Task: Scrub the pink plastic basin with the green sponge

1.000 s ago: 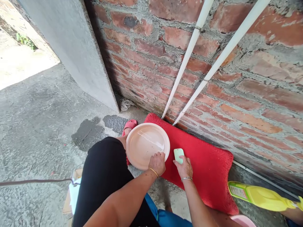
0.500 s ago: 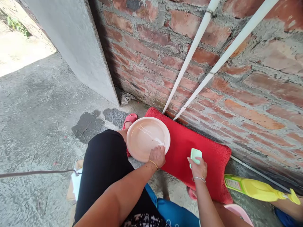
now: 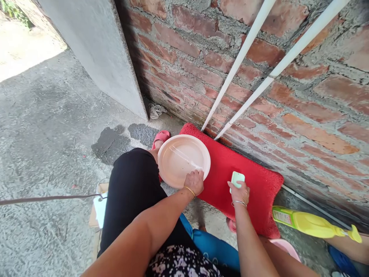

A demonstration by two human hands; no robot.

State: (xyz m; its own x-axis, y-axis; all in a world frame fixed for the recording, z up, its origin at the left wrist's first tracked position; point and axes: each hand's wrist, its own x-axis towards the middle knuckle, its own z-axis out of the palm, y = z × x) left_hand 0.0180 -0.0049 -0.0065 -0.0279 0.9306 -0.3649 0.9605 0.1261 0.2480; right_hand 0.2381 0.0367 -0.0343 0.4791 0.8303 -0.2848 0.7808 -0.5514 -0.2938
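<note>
A pale pink basin (image 3: 173,173) holds shallow water with a bright streak of reflection across it. It overlaps the left end of a red mat (image 3: 259,192). My left hand (image 3: 194,182), with a gold bracelet at the wrist, is closed at the basin's near right rim; its fingertips are hidden. On the mat, my right hand (image 3: 241,191) grips a flat mint-green block (image 3: 238,177) with rounded corners, perhaps a scrub brush. Its underside is out of sight. A silver bangle circles that wrist.
A yellow pump bottle (image 3: 311,224) lies beside the mat's right end. Behind it rises a brick wall (image 3: 196,73) with two white pipes (image 3: 242,54). A grey slab (image 3: 98,50) leans at left. A pink container (image 3: 285,247) and someone's leg (image 3: 348,248) appear lower right.
My viewpoint has shifted slightly, moving the whole scene up in the picture. My right hand has slid the mint-green block a little left along the mat. My left hand stays at the basin.
</note>
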